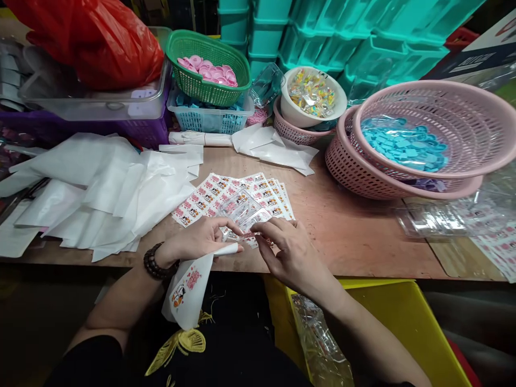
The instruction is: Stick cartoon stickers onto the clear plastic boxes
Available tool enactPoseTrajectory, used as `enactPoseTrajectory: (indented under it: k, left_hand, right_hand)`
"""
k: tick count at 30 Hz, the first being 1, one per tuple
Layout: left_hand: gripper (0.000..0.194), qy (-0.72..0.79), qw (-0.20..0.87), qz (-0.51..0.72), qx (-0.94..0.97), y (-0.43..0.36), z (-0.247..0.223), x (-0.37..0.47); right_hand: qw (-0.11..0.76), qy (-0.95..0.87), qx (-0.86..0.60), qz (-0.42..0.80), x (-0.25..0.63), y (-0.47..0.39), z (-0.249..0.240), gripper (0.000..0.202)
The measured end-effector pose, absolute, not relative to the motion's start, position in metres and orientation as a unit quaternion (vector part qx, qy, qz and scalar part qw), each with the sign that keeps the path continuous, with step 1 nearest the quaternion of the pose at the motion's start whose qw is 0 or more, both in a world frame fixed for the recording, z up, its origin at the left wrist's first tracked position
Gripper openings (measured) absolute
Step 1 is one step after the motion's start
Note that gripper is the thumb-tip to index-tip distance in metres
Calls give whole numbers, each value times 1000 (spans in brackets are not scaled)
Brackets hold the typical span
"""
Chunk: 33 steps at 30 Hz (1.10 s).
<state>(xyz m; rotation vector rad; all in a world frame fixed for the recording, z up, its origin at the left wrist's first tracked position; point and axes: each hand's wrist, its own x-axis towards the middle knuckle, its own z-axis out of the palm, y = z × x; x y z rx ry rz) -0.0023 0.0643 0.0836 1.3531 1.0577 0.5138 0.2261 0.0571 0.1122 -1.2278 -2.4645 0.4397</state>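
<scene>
One limp, curled sheet hangs pinched in the left hand; the right hand's grip is unclear.

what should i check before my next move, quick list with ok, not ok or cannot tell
1. Left hand holding the printed white paper: ok.
2. Printed white paper lying flat: not ok, it curls and hangs past the table edge.
3. Clear case resting over the sticker sheets: ok.
4. Loose paper pile apart from the clear case: ok.
5. Right hand gripping anything: cannot tell, too small.
</scene>
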Motion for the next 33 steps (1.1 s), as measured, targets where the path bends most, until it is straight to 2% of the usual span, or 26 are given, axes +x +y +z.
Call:
enactPoseTrajectory:
  k: [2, 5, 8, 9, 13, 17, 19, 23, 33]
  left_hand:
    - [25, 475, 593, 244, 602, 64, 79, -1]
    - [28, 475, 576, 300, 593, 58, 72, 3]
    - [31, 477, 563, 366, 567, 49, 63, 8]
    - [32, 478, 562, 378, 559, 46, 60, 10]
    - [37, 490, 568, 382, 540, 34, 48, 16]
    - [46, 519, 539, 350, 564, 24, 42, 14]
    - [45, 526, 500, 350, 592, 21, 42, 12]
    - [35, 524, 416, 365, 648, 17, 44, 9]
    - [38, 530, 359, 325, 696, 23, 45, 8]
  right_hand:
    - [173, -876, -429, 140, 226, 54, 112, 21]
    - [225, -847, -453, 162, 229, 52, 110, 30]
    - [320, -759, -509, 249, 233, 53, 105, 55]
    - [335, -727, -519, 299, 234, 54, 103, 56]
    - [330, -644, -503, 473, 238, 59, 98, 33]
    - [378, -616, -540, 431, 246, 74, 103, 29]
    - [350, -609, -546, 456, 249, 86, 105, 31]
    - [232, -607, -531, 544, 243, 108, 100, 38]
    - [184, -636, -530, 530, 232, 119, 91, 29]
